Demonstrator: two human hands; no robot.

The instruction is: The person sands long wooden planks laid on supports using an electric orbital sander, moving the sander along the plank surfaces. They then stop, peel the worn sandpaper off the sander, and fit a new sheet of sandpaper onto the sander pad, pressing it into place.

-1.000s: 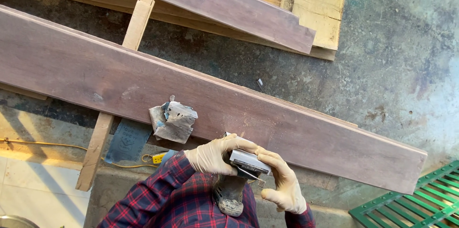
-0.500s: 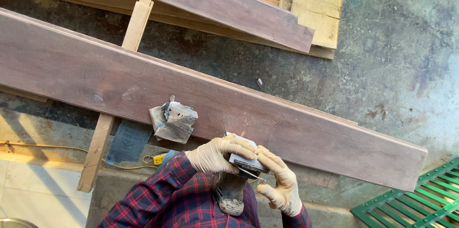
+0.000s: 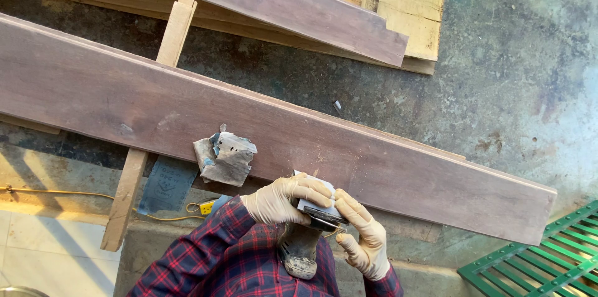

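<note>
Head view is cutting off both plaid sleeves (image 3: 249, 253) at the bottom edge, and the sander (image 3: 314, 216) is mostly hiding under gloved fingers, its dusty body hanging below. Left hand (image 3: 283, 198) is clenching over the sander's top; right hand (image 3: 364, 234) is gripping its side, thumb against the pad, which is lying at the near edge of the long, smooth brown plank (image 3: 280, 129). Crumpled grey sandpaper (image 3: 224, 158) is lying on that plank, just beside the hands
</note>
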